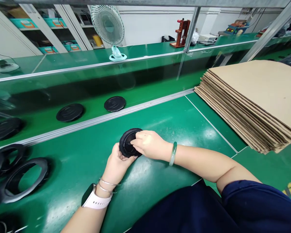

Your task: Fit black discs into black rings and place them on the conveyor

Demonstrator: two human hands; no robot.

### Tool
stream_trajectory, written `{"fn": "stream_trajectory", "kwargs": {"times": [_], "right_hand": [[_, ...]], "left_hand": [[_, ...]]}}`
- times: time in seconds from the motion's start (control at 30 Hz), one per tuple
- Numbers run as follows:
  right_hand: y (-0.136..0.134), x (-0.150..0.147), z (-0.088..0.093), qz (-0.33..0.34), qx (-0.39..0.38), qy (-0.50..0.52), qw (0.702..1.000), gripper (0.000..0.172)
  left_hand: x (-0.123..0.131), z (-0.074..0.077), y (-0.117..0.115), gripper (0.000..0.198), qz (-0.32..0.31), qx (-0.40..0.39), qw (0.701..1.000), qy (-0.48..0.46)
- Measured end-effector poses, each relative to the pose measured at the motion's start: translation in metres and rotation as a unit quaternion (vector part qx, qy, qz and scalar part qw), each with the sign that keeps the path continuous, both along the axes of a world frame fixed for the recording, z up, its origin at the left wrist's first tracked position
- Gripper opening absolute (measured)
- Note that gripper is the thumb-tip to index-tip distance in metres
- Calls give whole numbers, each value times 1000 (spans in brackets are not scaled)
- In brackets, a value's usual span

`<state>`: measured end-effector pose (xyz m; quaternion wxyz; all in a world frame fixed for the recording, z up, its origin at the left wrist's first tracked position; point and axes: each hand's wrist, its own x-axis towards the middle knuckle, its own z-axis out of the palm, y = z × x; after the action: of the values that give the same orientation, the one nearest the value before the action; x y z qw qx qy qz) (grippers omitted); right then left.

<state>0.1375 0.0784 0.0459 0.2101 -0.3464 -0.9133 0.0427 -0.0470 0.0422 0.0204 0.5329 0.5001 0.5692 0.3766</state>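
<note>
The left hand (117,165) curls its fingers round the rim of the black round part (125,143) over the green bench (87,145), likely to keep it steady, while the right hand (152,144) puts bent fingers on its face, pinching or just pressing, I cannot tell.

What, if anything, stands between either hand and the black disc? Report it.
Nothing visible: the left hand holds the disc by its near edge, and the right hand has its fingertips at the face.

Green table (174,123) with black rings (26,191), stacked cardboard (257,87)
</note>
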Motion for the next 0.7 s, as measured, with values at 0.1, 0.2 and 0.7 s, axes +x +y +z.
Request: {"fn": "stream_trajectory", "kwargs": {"times": [0.1,0.2,0.7], "right_hand": [[0,0,-2,2,0,13,1000,21],[-1,-1,-6,-6,12,34,999,20],[-1,-4,-26,-3,63,132,989,26]], "left_hand": [[2,2,0,63,2,-2,1000,-1],[2,3,0,63,0,-1,1000,-2],[0,-1,1,67,16,26,999,-12]]}}
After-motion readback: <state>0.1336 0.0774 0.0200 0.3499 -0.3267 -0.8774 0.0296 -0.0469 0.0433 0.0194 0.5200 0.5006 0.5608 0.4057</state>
